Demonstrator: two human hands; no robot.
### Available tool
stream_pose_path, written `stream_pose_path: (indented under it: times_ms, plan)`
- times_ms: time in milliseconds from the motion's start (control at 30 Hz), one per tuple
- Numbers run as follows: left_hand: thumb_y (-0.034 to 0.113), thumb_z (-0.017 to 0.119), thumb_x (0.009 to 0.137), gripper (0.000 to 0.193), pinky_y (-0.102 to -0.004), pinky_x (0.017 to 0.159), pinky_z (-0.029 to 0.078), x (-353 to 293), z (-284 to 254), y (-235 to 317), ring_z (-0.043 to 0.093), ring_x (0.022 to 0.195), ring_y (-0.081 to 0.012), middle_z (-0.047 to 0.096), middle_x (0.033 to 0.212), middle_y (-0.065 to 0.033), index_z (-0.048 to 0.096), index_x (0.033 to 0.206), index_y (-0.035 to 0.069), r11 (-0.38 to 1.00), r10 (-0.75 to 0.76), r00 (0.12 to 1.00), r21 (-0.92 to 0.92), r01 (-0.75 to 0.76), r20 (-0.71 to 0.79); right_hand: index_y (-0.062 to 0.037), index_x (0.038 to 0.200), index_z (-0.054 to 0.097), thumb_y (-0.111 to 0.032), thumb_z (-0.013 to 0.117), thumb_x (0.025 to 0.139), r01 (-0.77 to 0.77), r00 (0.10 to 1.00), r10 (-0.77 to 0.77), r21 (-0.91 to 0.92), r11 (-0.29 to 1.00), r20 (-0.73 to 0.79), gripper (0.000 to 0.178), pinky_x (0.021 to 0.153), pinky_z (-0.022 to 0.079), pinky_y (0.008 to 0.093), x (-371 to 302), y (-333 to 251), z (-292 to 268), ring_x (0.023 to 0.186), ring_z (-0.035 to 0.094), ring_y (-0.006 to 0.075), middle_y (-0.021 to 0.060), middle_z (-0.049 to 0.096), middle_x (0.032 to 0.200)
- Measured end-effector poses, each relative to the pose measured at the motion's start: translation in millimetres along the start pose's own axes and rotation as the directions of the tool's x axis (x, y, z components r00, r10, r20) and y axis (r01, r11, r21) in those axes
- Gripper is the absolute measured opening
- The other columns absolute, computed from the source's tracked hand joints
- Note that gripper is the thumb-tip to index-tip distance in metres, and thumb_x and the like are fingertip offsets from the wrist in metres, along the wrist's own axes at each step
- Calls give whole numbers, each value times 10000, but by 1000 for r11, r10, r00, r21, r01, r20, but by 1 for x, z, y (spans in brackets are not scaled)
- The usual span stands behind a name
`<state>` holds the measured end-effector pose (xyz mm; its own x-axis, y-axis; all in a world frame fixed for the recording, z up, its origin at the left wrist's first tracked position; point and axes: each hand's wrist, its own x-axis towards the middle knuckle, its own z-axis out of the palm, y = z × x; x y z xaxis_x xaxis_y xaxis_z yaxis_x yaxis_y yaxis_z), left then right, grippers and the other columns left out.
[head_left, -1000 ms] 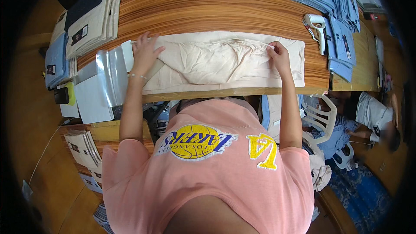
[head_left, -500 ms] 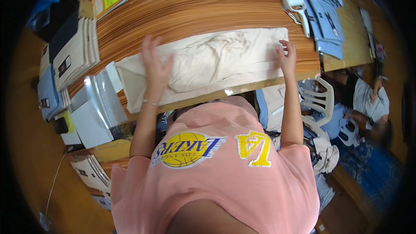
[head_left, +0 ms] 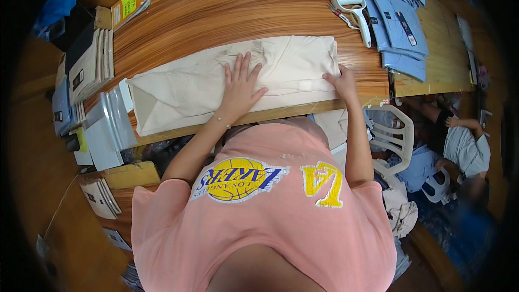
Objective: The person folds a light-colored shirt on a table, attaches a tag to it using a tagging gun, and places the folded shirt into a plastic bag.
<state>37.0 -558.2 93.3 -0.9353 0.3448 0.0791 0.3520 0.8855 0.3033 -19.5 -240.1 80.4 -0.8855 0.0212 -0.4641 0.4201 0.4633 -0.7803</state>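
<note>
A cream garment (head_left: 181,89), folded into a long strip, lies along the near edge of the wood-grain table (head_left: 216,11). Wrinkles gather near its middle, and a darker fold shows at its left end. My left hand (head_left: 240,87) presses flat on the middle of the cloth with its fingers spread. At the right end, my right hand (head_left: 344,84) grips the garment's edge, thumb on top and the other fingers partly hidden.
A white lint roller (head_left: 357,13) lies beside folded blue shirts (head_left: 400,27) at the right. Left are stacked cream garments (head_left: 97,70), clear plastic bags (head_left: 116,121) and an orange booklet (head_left: 130,6). Beyond the table's right corner stand a white chair (head_left: 403,143) and another person (head_left: 466,148).
My left hand has moved right and come down flat on the cloth. My right hand has lowered and closed on the garment's right edge. The view has shifted slightly.
</note>
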Motion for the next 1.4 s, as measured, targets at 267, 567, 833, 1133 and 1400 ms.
stream_pose_path:
  times_ms: [267, 567, 833, 1133, 1400]
  plan:
    - [289, 508, 899, 488, -589, 1060, 165, -1, 33, 7, 276, 1343, -276, 349, 1423, -115, 423, 1347, 116, 996, -71, 993, -55, 65, -96, 33, 1016, 569, -285, 744, 700, 49, 948, -195, -487, 872, -253, 482, 790, 469, 445, -22, -13, 17, 899, 608, 370, 228, 630, 971]
    - [142, 555, 856, 244, -549, 1072, 137, -2, 15, 13, 446, 1246, -218, 540, 1270, -52, 602, 1091, 92, 978, -155, 975, -162, 129, -159, 39, 1096, 505, -196, 746, 704, 307, 921, -330, -137, 942, -206, 517, 736, 478, 370, -4, 24, 11, 823, 612, 285, 195, 627, 904]
    - [214, 642, 787, 218, -455, 966, 323, 9, 5, 72, 495, 1106, -267, 567, 1168, -64, 639, 974, 102, 943, 114, 948, -267, -197, -296, 33, 1084, 534, -204, 759, 690, 87, 992, -99, -151, 985, -76, 511, 688, 491, 366, 21, 29, -6, 723, 621, 280, 164, 644, 872]
    - [206, 616, 810, 134, -332, 717, 466, 55, 53, 116, 557, 942, -224, 598, 926, -46, 575, 853, 86, 895, 131, 968, -446, -23, 213, 23, 1141, 550, -335, 723, 732, 317, 881, -430, -429, 846, -197, 570, 778, 462, 402, -13, 5, -7, 905, 579, 351, 205, 592, 1025]
    - [205, 625, 814, 139, -360, 782, 429, 69, 74, 106, 525, 939, -227, 565, 993, -26, 601, 905, 103, 945, 181, 964, -238, -225, -193, 132, 1220, 433, -417, 754, 696, 252, 868, -442, -568, 783, -225, 824, 859, 423, 429, -27, 9, 7, 975, 533, 394, 269, 554, 1061]
